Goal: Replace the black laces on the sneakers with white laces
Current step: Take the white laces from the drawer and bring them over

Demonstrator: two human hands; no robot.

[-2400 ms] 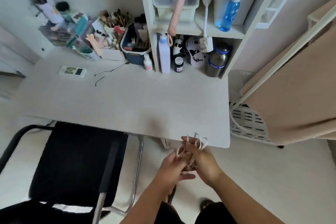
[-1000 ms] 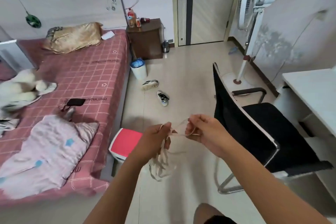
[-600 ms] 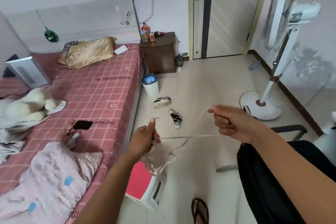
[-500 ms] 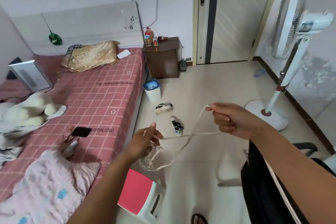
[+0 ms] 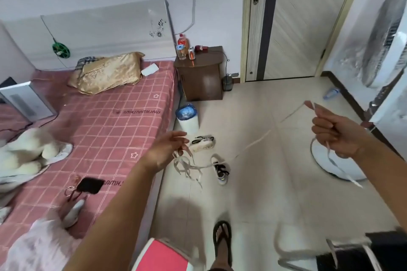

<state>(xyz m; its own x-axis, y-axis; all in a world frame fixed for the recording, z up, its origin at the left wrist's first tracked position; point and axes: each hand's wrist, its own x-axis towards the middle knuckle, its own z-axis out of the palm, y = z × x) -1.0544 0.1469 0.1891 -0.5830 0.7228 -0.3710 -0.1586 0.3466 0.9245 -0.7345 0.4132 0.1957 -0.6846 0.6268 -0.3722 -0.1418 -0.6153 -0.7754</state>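
Two sneakers lie on the tiled floor beside the bed: one on its side with black laces showing, the other upright a little nearer to me. My left hand holds a tangled bundle of white laces that hangs below its fingers. My right hand, raised and far to the right, grips one white lace stretched taut from the bundle, its loose end trailing down past my wrist.
A bed with a red checked sheet fills the left. A white bin and a brown nightstand stand beyond the sneakers. A fan's base is at right, a red stool and a black chair near my sandalled foot.
I have turned from the desk to the room and walked toward the sneakers. My hands have drawn far apart, pulling one white lace out of the bundle.
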